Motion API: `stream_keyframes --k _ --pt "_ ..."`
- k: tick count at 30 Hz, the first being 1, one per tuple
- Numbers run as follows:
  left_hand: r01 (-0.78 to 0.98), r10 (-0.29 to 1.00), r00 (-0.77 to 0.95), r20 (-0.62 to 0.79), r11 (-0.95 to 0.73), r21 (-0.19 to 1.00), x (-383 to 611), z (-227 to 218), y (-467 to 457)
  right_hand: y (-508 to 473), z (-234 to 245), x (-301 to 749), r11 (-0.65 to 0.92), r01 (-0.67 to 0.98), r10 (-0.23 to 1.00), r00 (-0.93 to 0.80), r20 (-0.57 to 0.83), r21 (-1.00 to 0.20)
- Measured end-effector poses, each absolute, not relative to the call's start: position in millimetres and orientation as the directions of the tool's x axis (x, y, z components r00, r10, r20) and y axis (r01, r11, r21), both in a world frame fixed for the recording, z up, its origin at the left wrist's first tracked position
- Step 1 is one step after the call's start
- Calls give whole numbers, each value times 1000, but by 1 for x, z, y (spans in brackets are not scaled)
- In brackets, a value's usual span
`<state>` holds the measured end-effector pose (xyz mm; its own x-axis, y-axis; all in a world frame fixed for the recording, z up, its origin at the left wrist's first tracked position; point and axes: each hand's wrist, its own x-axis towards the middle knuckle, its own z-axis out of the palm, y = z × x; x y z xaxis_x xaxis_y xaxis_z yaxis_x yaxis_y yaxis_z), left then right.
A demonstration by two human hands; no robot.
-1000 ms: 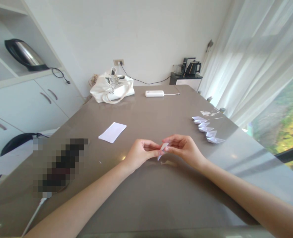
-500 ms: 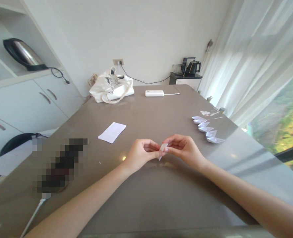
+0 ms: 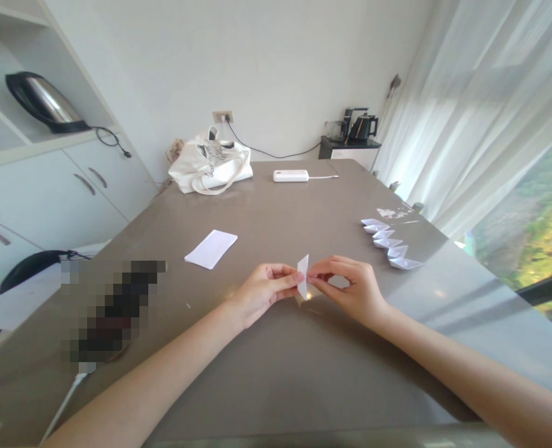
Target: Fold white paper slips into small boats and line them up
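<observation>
A small folded piece of white paper point(image 3: 303, 275) stands upright between my two hands, just above the grey-brown table point(image 3: 276, 373). My left hand point(image 3: 261, 292) pinches its left side with thumb and fingertips. My right hand point(image 3: 353, 289) pinches its right side, fingers curled. Both hands hover close over the middle of the table. A flat white sheet of paper point(image 3: 211, 249) lies to the left, beyond my left hand. A row of several small folded white paper boats point(image 3: 391, 244) sits to the right, beyond my right hand.
A white handbag point(image 3: 210, 165) and a white power bank point(image 3: 291, 176) with cable lie at the far end of the table. A blurred dark object point(image 3: 112, 311) sits at the left. Kettles stand on the left shelf point(image 3: 46, 102) and a back stand. Curtains hang at the right.
The folded paper was turned from lying slanted low between my fingertips to standing upright and taller. My right hand shifted slightly right and down; my left hand stayed nearly in place.
</observation>
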<state>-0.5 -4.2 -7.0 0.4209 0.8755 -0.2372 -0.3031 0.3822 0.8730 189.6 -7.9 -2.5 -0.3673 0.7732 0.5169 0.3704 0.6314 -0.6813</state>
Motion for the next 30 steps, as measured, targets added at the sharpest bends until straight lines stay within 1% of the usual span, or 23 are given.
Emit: stream_keyframes --k 3,6,11,19,22,25,27,30 --pt "-321 876 425 -228 381 867 1 -9 -4 -7 -3 189 618 397 786 -323 527 -679" --pt "-348 887 420 -193 354 868 2 -9 -6 -6 -6 188 592 398 806 -291 516 -701" --pt "-370 877 446 -176 360 856 6 -10 -8 -5 -9 189 586 362 809 -314 497 -725" --pt "-374 866 472 -166 367 852 6 -7 -7 -6 -5 188 548 410 836 -295 462 -729" --pt "-359 870 469 -153 346 867 6 -6 -8 -6 -5 189 565 444 825 -320 466 -695" --pt "-333 871 473 -134 318 888 6 -5 -9 -7 -5 190 583 518 812 -336 477 -626" --pt "-305 869 480 -125 298 904 7 -5 -9 -7 -5 190 588 559 806 -343 482 -585" --pt "-254 870 475 -133 280 926 7 -5 -9 -7 -7 190 578 600 811 -342 475 -553"
